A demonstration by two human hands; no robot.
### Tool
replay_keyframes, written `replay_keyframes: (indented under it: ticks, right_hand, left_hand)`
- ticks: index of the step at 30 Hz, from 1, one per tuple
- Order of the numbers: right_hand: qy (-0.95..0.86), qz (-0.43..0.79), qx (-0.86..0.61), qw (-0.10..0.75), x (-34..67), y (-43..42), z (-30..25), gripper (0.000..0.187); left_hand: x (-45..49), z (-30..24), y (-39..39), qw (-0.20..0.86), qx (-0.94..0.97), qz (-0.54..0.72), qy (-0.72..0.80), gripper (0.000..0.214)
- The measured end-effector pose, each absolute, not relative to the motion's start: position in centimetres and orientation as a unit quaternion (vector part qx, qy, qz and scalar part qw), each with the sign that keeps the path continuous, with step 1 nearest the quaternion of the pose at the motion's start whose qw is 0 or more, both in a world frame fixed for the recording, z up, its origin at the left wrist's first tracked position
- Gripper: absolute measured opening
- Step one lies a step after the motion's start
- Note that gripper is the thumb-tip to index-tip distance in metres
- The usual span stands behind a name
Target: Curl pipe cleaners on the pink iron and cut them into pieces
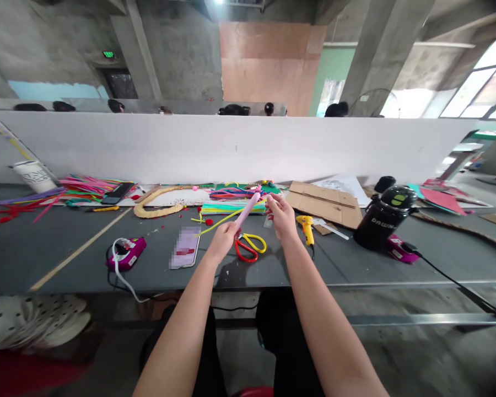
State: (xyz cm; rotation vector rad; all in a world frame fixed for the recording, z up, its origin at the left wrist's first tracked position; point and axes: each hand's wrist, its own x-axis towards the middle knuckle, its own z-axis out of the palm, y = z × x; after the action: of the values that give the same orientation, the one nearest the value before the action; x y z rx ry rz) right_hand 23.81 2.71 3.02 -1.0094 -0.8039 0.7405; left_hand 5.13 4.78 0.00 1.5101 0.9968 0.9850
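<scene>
My left hand point(224, 240) is closed round the lower end of a flat lilac strip point(248, 212), which slants up to the right. A thin yellow-green pipe cleaner point(215, 225) runs past the same fingers, and I cannot tell whether it is gripped too. Just right of the strip's upper end, my right hand point(281, 218) is pinched; whatever sits between its fingertips is too small to make out. Below the hands lie scissors point(256, 248) with red and yellow handles. A phone point(186, 248) rests left of my left hand, and a yellow glue gun point(306, 229) lies right of my right hand.
Bundles of pipe cleaners point(231, 207) lie behind my hands, beside flat cardboard point(324, 203). A black bottle point(380, 220) stands at the right. Purple power sockets point(134, 255) with cables sit near the front edge. A white partition point(169, 146) closes off the back.
</scene>
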Motion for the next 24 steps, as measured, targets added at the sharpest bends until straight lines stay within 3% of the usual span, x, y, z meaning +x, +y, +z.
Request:
replay_keyframes:
  ticks: [5,18,24]
  right_hand:
    - [-0.402,0.292,-0.477,0.725,23.6,2.7,2.4,0.039]
    - [-0.577,0.251,-0.541,0.558,22.2,1.4,0.9,0.029]
    - [-0.545,0.336,-0.497,0.586,21.3,0.8,1.2,0.029]
  left_hand:
    - [4.6,-0.4,5.0,0.503,0.641,0.401,0.418,0.038]
    - [3.5,0.9,5.6,0.524,0.622,0.41,0.412,0.035]
    - [2.9,1.0,6.0,0.494,0.591,0.476,0.424,0.032]
